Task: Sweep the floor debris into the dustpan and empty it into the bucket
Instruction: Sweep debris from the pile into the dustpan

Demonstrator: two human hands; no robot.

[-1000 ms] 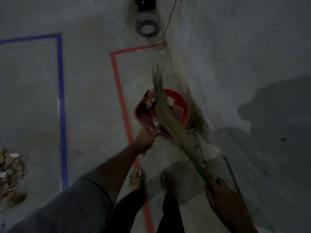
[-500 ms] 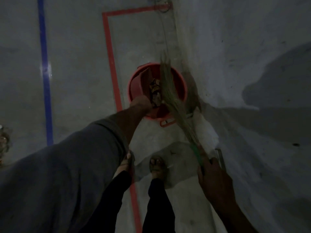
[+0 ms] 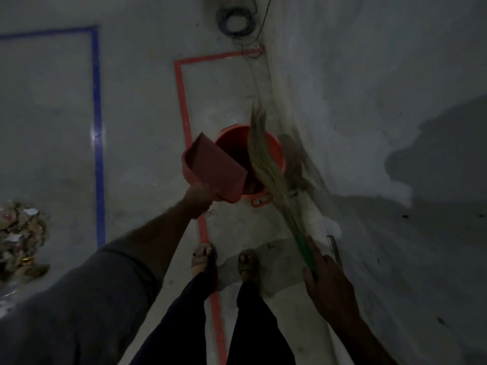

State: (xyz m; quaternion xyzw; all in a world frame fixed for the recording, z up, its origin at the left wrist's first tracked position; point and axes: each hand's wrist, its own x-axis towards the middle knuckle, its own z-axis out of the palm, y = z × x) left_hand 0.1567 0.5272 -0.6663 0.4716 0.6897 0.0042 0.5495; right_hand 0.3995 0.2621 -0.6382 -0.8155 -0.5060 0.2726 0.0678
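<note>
Dustpan emptied, lifted clear of the bucket.

The left hand (image 3: 201,197) grips the dustpan (image 3: 213,168) handle; the pan, tipped into the bucket (image 3: 276,154) half a second ago, now sits raised at its left rim and looks empty. The right hand (image 3: 325,283) holds the broom (image 3: 266,164), bristles over the bucket. More debris (image 3: 21,233) lies at the floor's left edge, so another load remains.

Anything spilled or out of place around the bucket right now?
No spill shows around the bucket. The debris pile at far left remains unswept. A coiled cable lies loose by the wall.
</note>
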